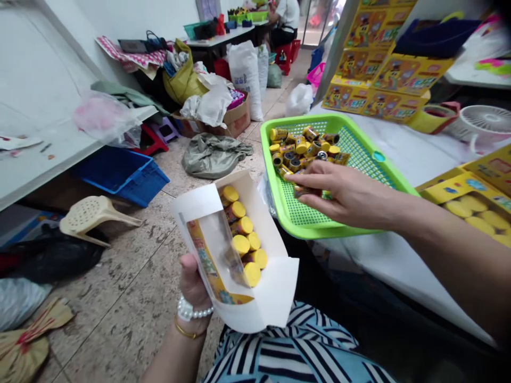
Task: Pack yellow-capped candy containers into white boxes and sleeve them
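My left hand [195, 284], with a pearl bracelet at its wrist, grips an open white carton [275, 290] from below and the left side. The carton is tilted, its flaps are spread, and it has a clear window. Inside it, several small canisters [240, 245] with yellow lids stand in rows. My right hand [339, 189] reaches over a green plastic basket [285, 221], fingers closed around a small printed canister [302, 191], which they partly cover. A pile of similar canisters [301, 144], some showing dark ends, lies at the basket's far side.
Yellow printed boxes [375, 80] are stacked on the white table [355, 260] behind the basket. A filled yellow box [475, 205] and a small white fan [489, 125] are at the right. A beige stool [93, 213] and a blue crate [123, 173] stand on the floor at left.
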Demonstrator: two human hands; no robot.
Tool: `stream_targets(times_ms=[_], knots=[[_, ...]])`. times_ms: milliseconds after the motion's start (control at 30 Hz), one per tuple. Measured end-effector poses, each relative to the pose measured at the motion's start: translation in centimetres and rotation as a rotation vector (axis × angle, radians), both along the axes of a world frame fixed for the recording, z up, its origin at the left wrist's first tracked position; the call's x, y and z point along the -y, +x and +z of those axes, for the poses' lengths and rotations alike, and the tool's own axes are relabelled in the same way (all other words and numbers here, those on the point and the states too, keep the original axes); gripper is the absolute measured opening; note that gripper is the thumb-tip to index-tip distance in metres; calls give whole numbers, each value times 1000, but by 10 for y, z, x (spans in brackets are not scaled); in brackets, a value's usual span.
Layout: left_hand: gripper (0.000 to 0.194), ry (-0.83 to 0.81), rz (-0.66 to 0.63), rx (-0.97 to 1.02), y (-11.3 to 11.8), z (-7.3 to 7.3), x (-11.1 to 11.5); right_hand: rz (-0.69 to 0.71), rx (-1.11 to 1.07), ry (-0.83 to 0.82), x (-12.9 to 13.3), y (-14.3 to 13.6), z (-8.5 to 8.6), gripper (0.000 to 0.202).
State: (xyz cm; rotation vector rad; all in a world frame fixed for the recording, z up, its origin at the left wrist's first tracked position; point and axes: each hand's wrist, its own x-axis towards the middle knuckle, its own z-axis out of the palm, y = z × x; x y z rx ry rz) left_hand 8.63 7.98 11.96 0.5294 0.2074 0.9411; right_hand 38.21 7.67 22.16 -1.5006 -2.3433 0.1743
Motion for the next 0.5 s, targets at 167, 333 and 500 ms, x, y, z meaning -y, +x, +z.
stream_targets(times_ms=[167, 333, 500], knots=[[60, 26, -64, -16, -4, 1, 5, 104, -249, 44, -2, -77, 12, 38], [49, 126, 50, -60, -8, -2, 5, 205, -83, 208, -8, -110, -12, 20], [62, 73, 219, -107, -7, -3, 0, 237, -170, 282, 6, -104, -14, 23]])
